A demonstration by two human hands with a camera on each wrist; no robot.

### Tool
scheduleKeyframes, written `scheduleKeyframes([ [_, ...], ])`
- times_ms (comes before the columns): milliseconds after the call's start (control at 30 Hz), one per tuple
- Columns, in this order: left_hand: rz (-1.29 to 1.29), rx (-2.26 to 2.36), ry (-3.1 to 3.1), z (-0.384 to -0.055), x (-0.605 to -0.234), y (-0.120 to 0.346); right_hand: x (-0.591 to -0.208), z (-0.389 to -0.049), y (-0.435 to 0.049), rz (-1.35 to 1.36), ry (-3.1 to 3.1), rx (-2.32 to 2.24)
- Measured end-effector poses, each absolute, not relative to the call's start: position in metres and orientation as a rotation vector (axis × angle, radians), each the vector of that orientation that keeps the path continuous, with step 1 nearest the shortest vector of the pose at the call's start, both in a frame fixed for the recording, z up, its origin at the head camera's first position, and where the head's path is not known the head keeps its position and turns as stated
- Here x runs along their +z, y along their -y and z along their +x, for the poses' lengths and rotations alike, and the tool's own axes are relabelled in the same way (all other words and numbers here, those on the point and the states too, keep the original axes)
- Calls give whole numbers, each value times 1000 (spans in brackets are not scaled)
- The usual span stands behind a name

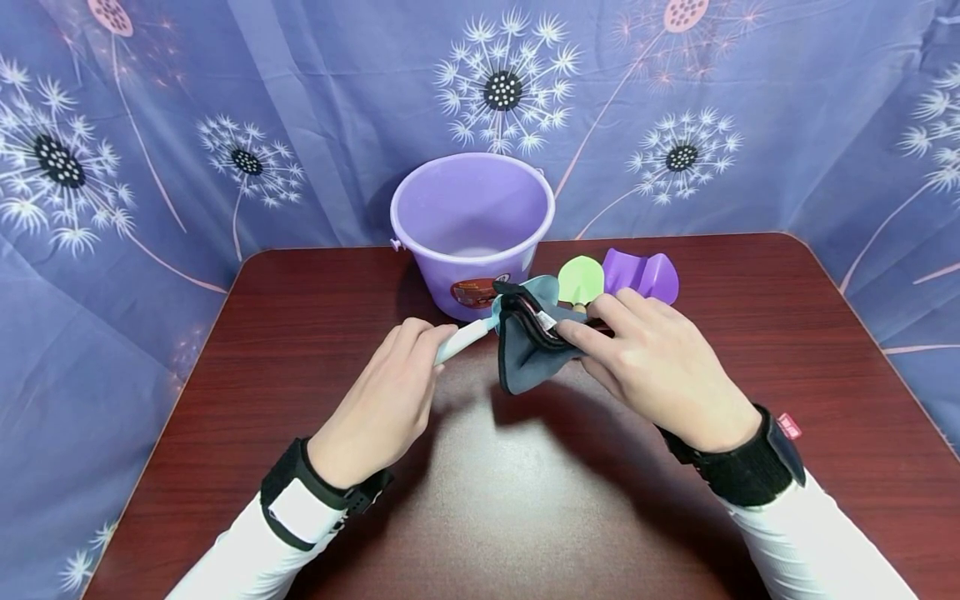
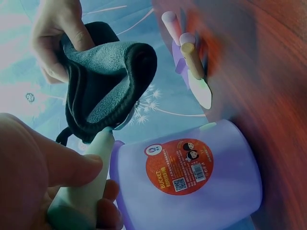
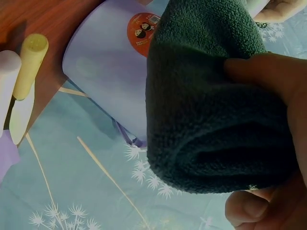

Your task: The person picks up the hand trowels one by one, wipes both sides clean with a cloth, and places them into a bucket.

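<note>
Where the view starts at left, a blue curtain (image 1: 337, 125), printed with dandelions, is hung behind the dark red table (image 1: 300, 317). A white sleeve (image 1: 232, 554) and a black wristband (image 1: 341, 497) are worn on the left arm. By the left hand (image 1: 382, 396), the blue shovel (image 1: 463, 339) is gripped round its pale handle and held above the table, in front of the purple bucket (image 1: 442, 268). The bucket is stood upright at the table's back edge, a red label (image 2: 180, 166) stuck on its wall. Next along, the shovel's head is partly hidden by a grey cloth (image 1: 536, 358) edged in black; whether the two touch cannot be told. The cloth is held in the air, folded, pinched between the thumb and fingers of the right hand (image 1: 663, 371). Behind that hand, a green shovel (image 1: 581, 277) is laid on the table, its wooden handle (image 2: 193, 62) shown in the left wrist view. Just right of it, a purple scoop (image 1: 641, 275) is laid. At far right, another black wristband (image 1: 746, 467) is worn, a red tag (image 1: 789, 426) seen at its edge.
</note>
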State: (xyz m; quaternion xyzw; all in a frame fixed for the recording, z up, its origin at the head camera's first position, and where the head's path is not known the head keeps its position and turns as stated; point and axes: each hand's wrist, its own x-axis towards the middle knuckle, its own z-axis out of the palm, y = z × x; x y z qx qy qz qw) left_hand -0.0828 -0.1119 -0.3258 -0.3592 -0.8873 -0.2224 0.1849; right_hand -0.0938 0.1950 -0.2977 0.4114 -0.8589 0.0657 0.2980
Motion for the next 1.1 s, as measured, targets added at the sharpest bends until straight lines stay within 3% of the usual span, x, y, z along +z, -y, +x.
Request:
scheduleKeyframes([
  [233,-1024,-621,2505,-83,-327,112,-281,-87,-186,1097,2204,146],
  [1100,-1041,-621,2499,-82,-325,112,-284,-94,-190,974,2021,137],
])
